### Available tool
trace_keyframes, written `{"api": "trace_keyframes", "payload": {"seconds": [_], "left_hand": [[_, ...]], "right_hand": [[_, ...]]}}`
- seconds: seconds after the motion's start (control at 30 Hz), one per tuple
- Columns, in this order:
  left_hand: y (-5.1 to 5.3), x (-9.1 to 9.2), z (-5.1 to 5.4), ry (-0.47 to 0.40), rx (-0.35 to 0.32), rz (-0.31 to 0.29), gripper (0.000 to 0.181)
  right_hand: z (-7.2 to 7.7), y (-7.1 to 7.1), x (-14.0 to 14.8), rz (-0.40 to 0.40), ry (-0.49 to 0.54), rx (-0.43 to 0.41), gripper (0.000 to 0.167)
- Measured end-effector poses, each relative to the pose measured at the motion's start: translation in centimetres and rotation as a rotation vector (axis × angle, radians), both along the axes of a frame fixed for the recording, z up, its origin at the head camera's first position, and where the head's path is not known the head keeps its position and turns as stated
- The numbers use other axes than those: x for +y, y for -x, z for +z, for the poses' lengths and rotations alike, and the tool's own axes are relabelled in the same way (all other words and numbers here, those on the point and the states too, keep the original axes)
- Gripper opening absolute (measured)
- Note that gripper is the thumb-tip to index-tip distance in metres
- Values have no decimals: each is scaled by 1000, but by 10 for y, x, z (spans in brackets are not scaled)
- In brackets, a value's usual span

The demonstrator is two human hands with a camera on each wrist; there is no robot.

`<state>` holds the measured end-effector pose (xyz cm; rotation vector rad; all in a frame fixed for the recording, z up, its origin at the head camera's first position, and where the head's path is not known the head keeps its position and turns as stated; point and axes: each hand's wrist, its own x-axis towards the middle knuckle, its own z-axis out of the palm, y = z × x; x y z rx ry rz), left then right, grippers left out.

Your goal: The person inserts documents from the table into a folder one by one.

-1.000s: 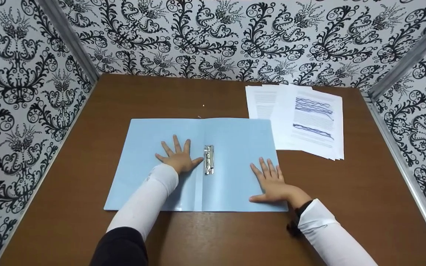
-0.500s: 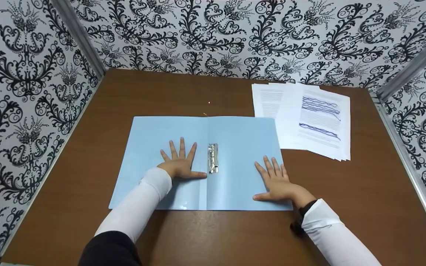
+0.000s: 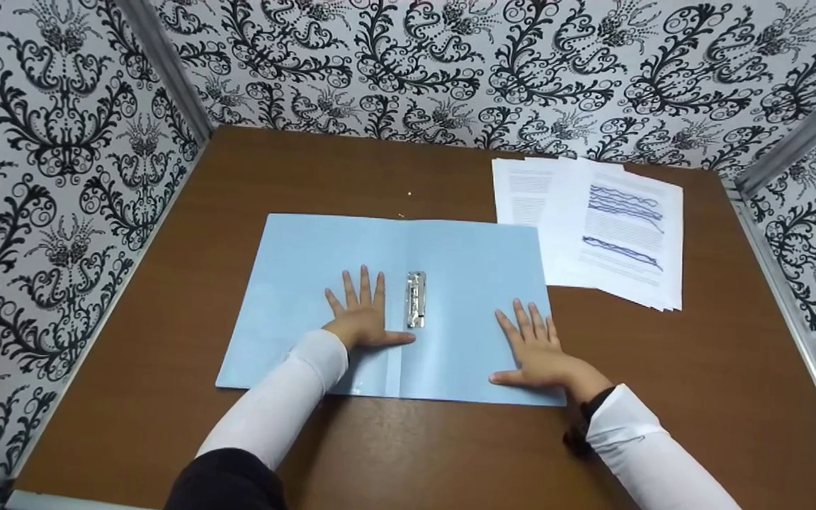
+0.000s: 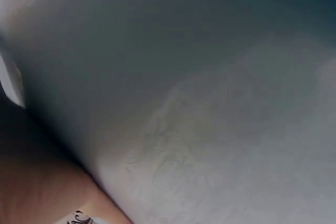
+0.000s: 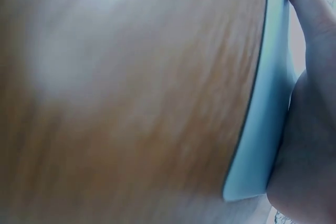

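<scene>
A light blue folder point(image 3: 465, 262) lies spread flat on the brown table, with a metal clip point(image 3: 416, 300) beside its spine. My left hand point(image 3: 362, 324) rests on the left cover, fingers spread, its thumb reaching across the spine just below the clip. On the lower right of the other cover my right hand point(image 3: 535, 358) presses with fingers spread. The right wrist view has the folder's corner point(image 5: 257, 145) under the right hand point(image 5: 310, 108). A close, blurred pale surface fills most of the left wrist view, with part of the left hand point(image 4: 47, 192) at its lower left.
Several printed sheets point(image 3: 620, 241), the top one with blue scribbles, lie at the back right, partly under or against the folder's right edge. Small white specks point(image 3: 409, 193) dot the table point(image 3: 323, 170) behind the folder. Patterned walls point(image 3: 422, 71) enclose the back and sides.
My left hand has slid down its cover, and its thumb now points across the spine below the clip. The folder has turned slightly. My right hand stays on its cover; the camera view has shifted.
</scene>
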<state>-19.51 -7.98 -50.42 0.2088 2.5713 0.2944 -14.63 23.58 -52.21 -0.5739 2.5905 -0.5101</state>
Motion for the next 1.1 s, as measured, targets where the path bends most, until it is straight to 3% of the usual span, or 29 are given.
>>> {"api": "trace_keyframes", "payload": {"seconds": [0.23,0.43,0.57,0.73,0.9,1.1], "left_hand": [[-4,2,-1,-36,4,50,131],[-5,3,-5,-47,31,63,130],[-2,3,-7,-40,36,63,130],[0,2,-7,-27,35,66,130],[-1,2,-5,-19,46,64,129],[-1,2,-4,-23,53,50,128]], "right_hand": [[9,-4,-5,-16,-58,-10,110],[31,-2,-28,-13,-97,7,108],[50,15,-56,21,-60,-4,101],[63,50,-92,-20,-7,-24,101],[59,77,-124,-76,5,-23,107],[40,84,-138,-126,-82,-75,121]]}}
